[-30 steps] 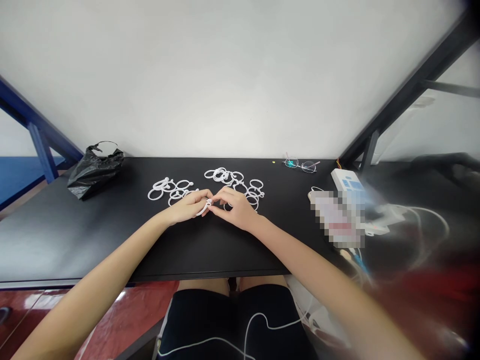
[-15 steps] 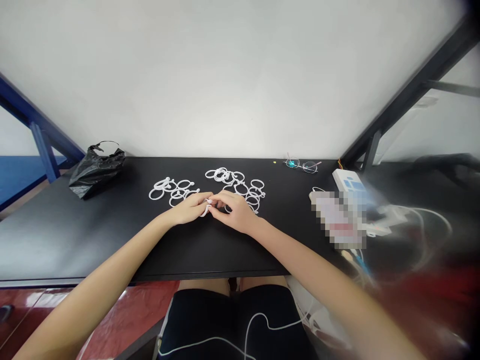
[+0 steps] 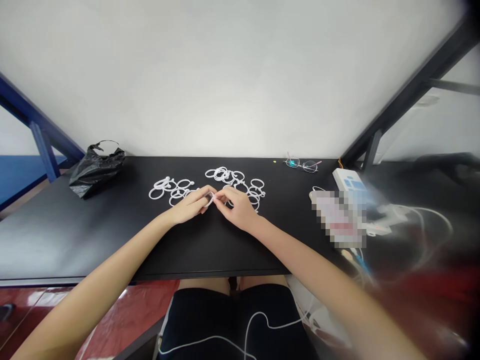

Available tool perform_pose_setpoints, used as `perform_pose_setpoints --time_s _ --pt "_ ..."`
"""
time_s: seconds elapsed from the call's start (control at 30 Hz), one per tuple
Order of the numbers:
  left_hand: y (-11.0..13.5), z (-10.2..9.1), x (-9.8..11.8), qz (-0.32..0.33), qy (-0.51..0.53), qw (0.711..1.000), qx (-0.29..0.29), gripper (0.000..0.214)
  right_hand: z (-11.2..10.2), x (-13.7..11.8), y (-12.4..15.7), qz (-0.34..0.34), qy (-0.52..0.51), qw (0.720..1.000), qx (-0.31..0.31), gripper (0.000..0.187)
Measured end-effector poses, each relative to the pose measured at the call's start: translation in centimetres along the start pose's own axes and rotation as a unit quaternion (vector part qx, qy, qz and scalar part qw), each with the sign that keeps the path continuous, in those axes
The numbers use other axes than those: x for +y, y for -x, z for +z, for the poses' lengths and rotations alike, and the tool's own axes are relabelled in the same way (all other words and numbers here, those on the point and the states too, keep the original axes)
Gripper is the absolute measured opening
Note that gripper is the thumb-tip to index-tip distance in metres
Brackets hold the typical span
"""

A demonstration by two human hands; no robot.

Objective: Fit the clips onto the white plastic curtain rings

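Observation:
Between my two hands is a white plastic ring (image 3: 210, 201), like a curtain ring, held a little above the black table. My left hand (image 3: 189, 206) grips it from the left, fingers bent around its side. From the right, the thumb and fingertips of my right hand (image 3: 237, 207) pinch its upper right part, where a small knob or eyelet seems to be. Fingers cover part of the ring. Behind my left hand lies a loose group of similar rings with small eyelets (image 3: 183, 184). A second pile of rings (image 3: 224, 174) spreads behind and under my right hand.
A black plastic bag (image 3: 98, 170) sits at the back left of the table (image 3: 112, 240). Eyeglasses (image 3: 302, 165) lie near the wall. To the right are a blurred-out flat object (image 3: 337, 220), a white and blue box (image 3: 349, 185) and white cables (image 3: 435, 212).
The ring has turned in my fingers, and its round opening now shows more. My right hand has shifted slightly right, its fingertips pinching the ring's edge. The piles look unchanged.

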State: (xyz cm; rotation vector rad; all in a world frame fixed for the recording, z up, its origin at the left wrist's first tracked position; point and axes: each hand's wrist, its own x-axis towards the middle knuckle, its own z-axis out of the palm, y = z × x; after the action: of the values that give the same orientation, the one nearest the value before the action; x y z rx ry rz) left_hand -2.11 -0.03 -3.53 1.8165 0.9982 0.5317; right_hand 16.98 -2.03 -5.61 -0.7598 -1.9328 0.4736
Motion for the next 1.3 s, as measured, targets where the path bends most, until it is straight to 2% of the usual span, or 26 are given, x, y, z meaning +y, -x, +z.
perform_pose_setpoints --time_s 0.17,0.33,0.6,0.77,1.17,1.3 --pt "0.0 -0.4 -0.8 0.039 0.049 0.998 0.003 0.043 0.0 0.4 -0.1 0.013 0.015 1.000 0.015 0.010" --pt "0.0 -0.2 -0.1 0.081 -0.007 0.997 0.016 0.036 -0.2 0.4 -0.2 0.009 0.022 1.000 0.016 0.010" --pt "0.1 -0.2 -0.2 0.037 0.012 0.999 -0.012 0.043 -0.5 0.4 -0.2 0.017 -0.033 0.999 -0.018 0.012" --pt "0.1 0.1 -0.1 0.052 0.024 0.998 -0.030 0.038 -0.7 0.3 -0.3 0.031 -0.064 0.997 -0.038 0.014" --pt "0.2 0.2 0.1 0.054 0.006 0.998 -0.026 0.032 -1.0 -0.2 -0.7 0.060 -0.052 0.995 -0.056 0.018" --pt "0.1 0.3 -0.2 0.061 -0.019 0.998 -0.008 0.033 -0.7 0.1 -0.5 0.064 -0.068 0.995 -0.045 0.015"
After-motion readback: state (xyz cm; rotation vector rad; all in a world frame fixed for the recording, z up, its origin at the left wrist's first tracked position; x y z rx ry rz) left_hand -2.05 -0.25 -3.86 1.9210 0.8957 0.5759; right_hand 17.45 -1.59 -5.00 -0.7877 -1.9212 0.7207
